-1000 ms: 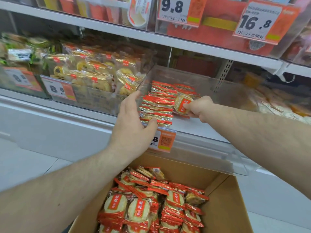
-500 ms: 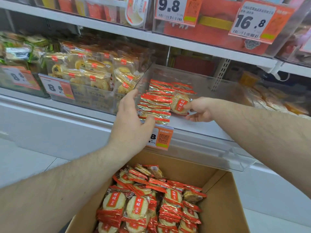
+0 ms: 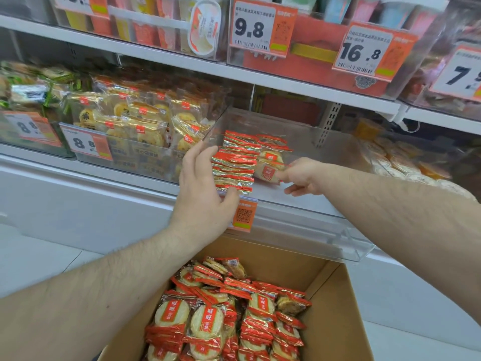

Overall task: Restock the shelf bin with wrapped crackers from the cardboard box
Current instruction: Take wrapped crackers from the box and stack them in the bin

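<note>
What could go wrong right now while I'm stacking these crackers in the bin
The row of packets stands on edge, braced only by your left hand; letting go may topple it.
The flat packet under your right hand could slide into the bin's bare right side.

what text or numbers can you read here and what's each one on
"9.8": upper shelf price tag
"16.8": orange price tag beside it
"7.": cut-off tag, far right
"8.8": tag on the golden-packet bin
"旺旺": cracker wrappers in the cardboard box
Small print, barcodes, QR tag: unreadable
</note>
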The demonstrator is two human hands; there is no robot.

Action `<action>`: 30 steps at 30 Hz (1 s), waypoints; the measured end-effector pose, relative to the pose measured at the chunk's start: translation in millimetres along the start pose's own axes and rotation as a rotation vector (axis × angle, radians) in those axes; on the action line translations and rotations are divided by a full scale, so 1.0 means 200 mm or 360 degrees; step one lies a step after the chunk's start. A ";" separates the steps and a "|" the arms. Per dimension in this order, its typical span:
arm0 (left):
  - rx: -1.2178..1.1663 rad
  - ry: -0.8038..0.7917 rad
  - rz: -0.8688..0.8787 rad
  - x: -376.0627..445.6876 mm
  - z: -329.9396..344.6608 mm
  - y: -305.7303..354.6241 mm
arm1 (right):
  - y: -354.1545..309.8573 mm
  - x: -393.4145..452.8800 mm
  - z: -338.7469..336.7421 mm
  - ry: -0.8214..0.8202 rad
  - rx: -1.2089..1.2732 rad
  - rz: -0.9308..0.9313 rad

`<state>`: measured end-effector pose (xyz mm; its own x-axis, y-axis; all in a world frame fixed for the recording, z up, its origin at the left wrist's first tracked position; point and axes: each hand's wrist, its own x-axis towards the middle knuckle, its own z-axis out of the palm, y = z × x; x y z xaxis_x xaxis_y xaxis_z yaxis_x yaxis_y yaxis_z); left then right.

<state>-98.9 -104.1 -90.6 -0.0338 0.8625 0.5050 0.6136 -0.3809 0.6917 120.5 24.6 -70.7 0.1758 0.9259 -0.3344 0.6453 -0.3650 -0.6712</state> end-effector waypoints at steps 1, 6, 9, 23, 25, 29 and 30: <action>-0.0006 -0.0008 0.0009 0.00 0.00 -0.01 | 0.00 0.01 0.01 0.0009 -0.0019 0.0004; -0.0027 -0.0016 0.0022 0.00 0.00 -0.02 | -0.02 0.03 0.00 0.0094 0.0030 0.0033; -0.0054 -0.0007 0.0013 0.00 0.00 -0.02 | -0.04 0.04 -0.01 0.0066 -0.0052 0.0067; 0.0000 0.0014 0.0018 0.00 -0.01 -0.01 | -0.03 0.02 0.00 -0.0103 -0.0304 0.0152; 0.0068 0.0050 0.0024 0.00 -0.01 0.00 | -0.03 -0.01 -0.01 -0.0115 -0.0321 0.0152; 0.0206 0.0219 0.0543 -0.02 -0.01 0.02 | -0.05 -0.14 -0.03 0.0027 -0.0334 0.0052; 0.0174 0.0201 0.0711 -0.03 -0.01 0.03 | -0.06 -0.19 -0.04 0.0128 -0.0321 -0.0025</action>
<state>-96.3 -111.5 -89.1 0.1608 0.5725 0.8039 0.6693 -0.6620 0.3375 111.2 -5.1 -45.0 0.2180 0.9392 -0.2655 0.7828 -0.3307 -0.5272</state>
